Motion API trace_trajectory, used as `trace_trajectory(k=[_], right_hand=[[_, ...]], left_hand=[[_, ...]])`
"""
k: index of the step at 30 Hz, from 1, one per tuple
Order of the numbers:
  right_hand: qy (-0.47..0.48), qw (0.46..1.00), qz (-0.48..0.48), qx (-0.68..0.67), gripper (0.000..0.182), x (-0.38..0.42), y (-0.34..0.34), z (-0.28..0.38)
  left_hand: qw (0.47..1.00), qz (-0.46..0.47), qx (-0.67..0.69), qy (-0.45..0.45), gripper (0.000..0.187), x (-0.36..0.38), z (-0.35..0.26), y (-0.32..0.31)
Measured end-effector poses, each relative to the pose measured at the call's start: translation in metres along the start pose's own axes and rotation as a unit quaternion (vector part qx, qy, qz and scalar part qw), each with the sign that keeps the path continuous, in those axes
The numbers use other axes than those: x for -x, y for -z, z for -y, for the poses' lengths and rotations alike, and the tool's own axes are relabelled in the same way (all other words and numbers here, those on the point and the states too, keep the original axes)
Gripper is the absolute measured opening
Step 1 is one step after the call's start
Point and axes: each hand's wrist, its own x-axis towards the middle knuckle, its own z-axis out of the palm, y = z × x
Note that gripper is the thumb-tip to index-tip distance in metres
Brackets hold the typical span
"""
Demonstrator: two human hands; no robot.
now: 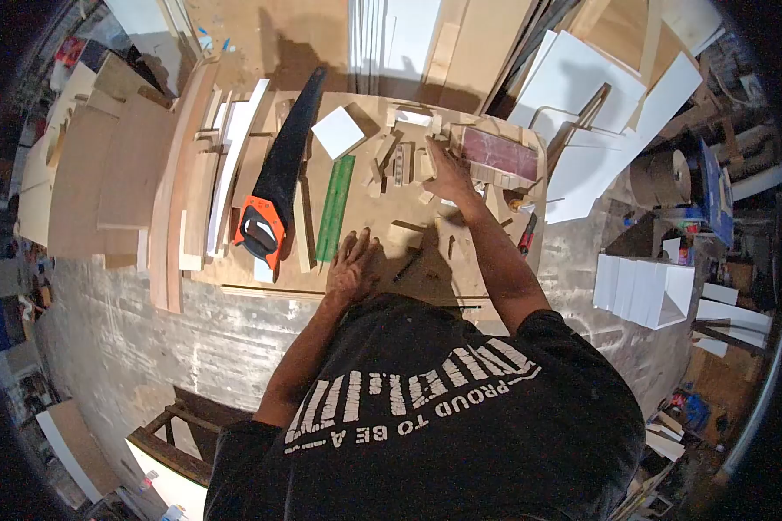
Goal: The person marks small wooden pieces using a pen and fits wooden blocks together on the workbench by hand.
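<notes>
My left hand (353, 263) lies flat on the wooden board (278, 271) near its front edge, fingers spread, just right of a green ruler (335, 208). My right hand (450, 175) reaches to the back of the board, beside a small wooden block (426, 165) and left of a box-like piece with a dark red top (499, 154). Its fingers look apart; whether the fingertips touch the block is unclear. Small wood pieces (399, 165) stand left of it. A single wood block (405, 234) sits between my hands.
A handsaw with an orange handle (274, 187) lies left of the ruler, near a white square piece (339, 133). Long wood strips (178, 191) line the left side. A red-and-black tool (527, 234) rests at the board's right edge. White panels (582, 130) lean at the back right.
</notes>
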Motion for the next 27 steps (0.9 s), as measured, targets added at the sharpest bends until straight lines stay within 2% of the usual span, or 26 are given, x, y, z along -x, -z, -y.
trace_trajectory(k=[3, 6, 9, 12, 15, 18, 21, 27], right_hand=[[0.004, 1.000, 0.025, 0.008, 0.108, 0.004, 0.005, 0.002], [0.017, 0.999, -0.001, 0.030, 0.109, 0.008, 0.007, 0.003], [0.028, 0.998, -0.016, -0.053, 0.108, 0.011, 0.011, 0.004], [-0.017, 0.994, -0.042, -0.098, 0.101, 0.020, 0.017, 0.005], [-0.016, 0.976, -0.124, -0.179, 0.081, 0.032, 0.004, -0.004], [-0.032, 0.970, -0.184, -0.157, 0.052, 0.038, -0.024, -0.024], [-0.075, 0.944, -0.237, -0.218, 0.034, 0.055, -0.033, -0.017], [-0.013, 0.933, -0.292, -0.209, 0.030, 0.091, -0.050, -0.004]], left_hand=[[1.000, 0.006, -0.023, 0.007, 0.089, 0.001, 0.001, -0.007], [0.999, 0.018, -0.029, 0.012, 0.088, -0.001, 0.000, -0.006], [0.999, 0.027, -0.025, 0.015, 0.087, 0.000, -0.001, -0.001], [1.000, 0.012, -0.025, 0.011, 0.085, 0.000, -0.003, -0.001], [1.000, -0.008, -0.024, -0.004, 0.082, 0.000, 0.000, -0.005], [1.000, -0.005, -0.021, -0.001, 0.081, 0.001, -0.002, -0.002], [1.000, -0.006, -0.018, 0.000, 0.083, 0.001, -0.004, 0.002], [0.999, -0.033, -0.036, -0.012, 0.086, 0.001, 0.003, -0.012]])
